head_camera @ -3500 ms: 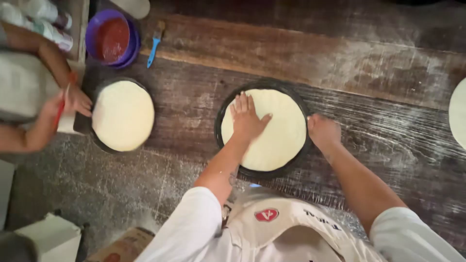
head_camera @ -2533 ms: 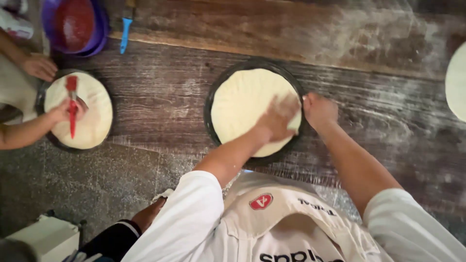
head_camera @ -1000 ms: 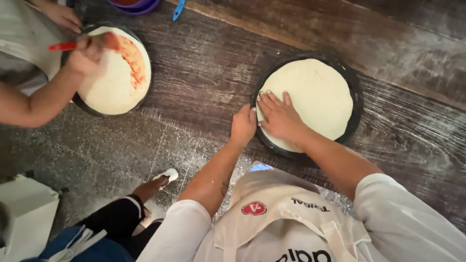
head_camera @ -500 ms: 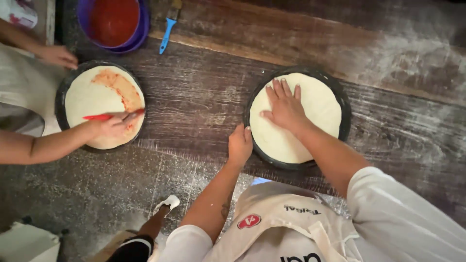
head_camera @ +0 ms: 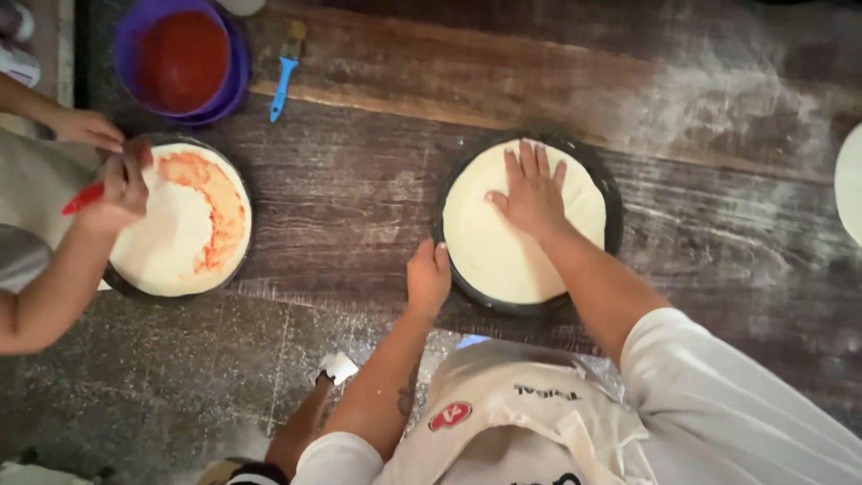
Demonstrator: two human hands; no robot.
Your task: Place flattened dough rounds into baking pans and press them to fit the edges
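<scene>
light: dim, even | shadows: soft | focus: slightly blurred

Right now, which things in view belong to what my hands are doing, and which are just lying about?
In hand:
right hand flat on the dough round
left hand at the dark round pan rim

Lying about:
purple sauce bowl
blue brush
a co-worker's sauced dough round
</scene>
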